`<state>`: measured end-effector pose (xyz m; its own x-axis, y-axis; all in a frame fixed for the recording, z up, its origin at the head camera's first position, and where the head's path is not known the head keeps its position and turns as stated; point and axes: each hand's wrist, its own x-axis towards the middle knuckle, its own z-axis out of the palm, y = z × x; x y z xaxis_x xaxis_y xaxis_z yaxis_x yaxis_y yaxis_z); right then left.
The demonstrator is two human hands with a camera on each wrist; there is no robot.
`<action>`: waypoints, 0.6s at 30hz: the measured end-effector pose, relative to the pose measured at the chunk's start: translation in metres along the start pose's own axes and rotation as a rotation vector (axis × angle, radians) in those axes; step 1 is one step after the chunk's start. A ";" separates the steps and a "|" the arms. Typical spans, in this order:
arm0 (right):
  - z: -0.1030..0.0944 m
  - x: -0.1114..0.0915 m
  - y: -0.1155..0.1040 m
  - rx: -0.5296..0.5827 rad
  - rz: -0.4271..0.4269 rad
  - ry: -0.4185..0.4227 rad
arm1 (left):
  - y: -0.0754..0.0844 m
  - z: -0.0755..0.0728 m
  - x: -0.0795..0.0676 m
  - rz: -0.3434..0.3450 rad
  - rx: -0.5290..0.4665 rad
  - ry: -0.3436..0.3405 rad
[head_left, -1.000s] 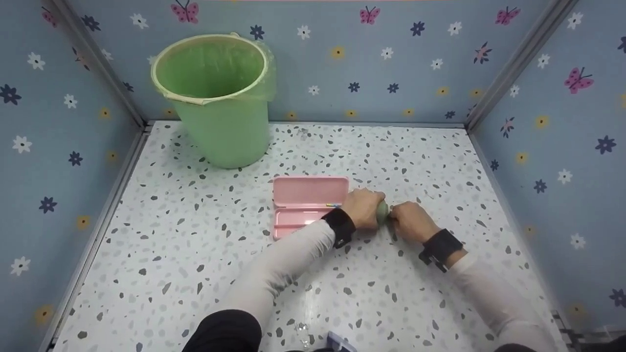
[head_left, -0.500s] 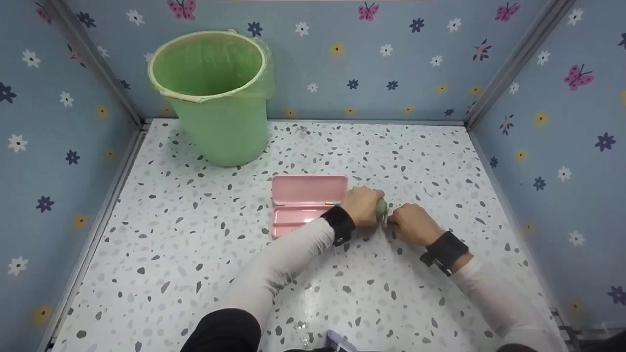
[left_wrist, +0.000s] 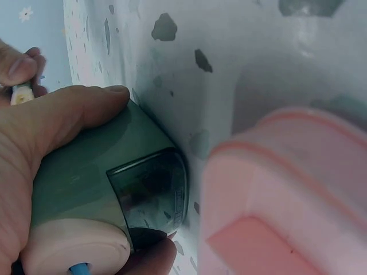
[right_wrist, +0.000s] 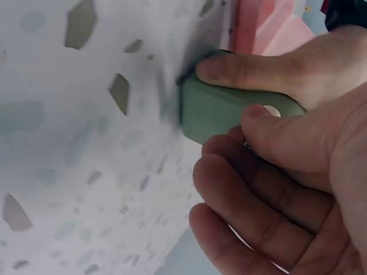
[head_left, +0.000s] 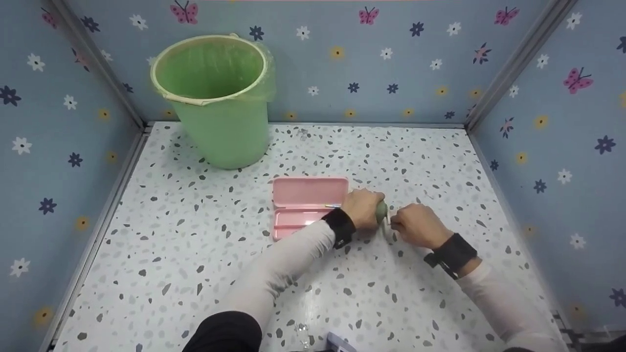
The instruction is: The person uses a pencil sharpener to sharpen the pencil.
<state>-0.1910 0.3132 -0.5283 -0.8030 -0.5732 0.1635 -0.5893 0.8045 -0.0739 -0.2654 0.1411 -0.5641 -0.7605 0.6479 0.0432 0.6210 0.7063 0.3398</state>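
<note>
A green crank pencil sharpener (head_left: 381, 211) rests on the table, with a dark see-through shavings drawer (left_wrist: 152, 189) and a pale round front. A blue pencil (left_wrist: 79, 268) sticks into that front. My left hand (head_left: 362, 208) grips the sharpener's body, thumb along one side and a finger on the other. To its right, my right hand (head_left: 418, 225) pinches the crank handle (left_wrist: 23, 94) between thumb and curled fingers. In the right wrist view those fingers hide most of the crank. An open pink pencil case (head_left: 310, 191) lies left of the sharpener, partly behind my left wrist.
A tall green bin (head_left: 225, 132) with a clear liner stands at the back left. Flowered panels (head_left: 357, 63) wall in the speckled table (head_left: 195, 254). A grey-purple object (head_left: 340, 342) shows at the near edge, partly cut off.
My right hand, still on the crank handle, has shifted slightly down and to the right. The left hand and sharpener stay in place.
</note>
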 end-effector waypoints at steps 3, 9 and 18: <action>-0.006 0.002 0.001 -0.038 -0.027 0.023 | 0.000 0.000 0.000 0.002 0.011 0.008; -0.015 0.006 0.002 -0.049 -0.049 0.037 | 0.000 0.001 0.002 0.021 0.025 0.021; -0.025 0.014 0.004 -0.063 -0.018 0.027 | -0.001 0.000 0.002 0.026 0.008 0.018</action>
<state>-0.2022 0.3125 -0.5020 -0.7891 -0.5838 0.1909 -0.5962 0.8028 -0.0092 -0.2672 0.1416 -0.5646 -0.7475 0.6607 0.0689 0.6418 0.6916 0.3313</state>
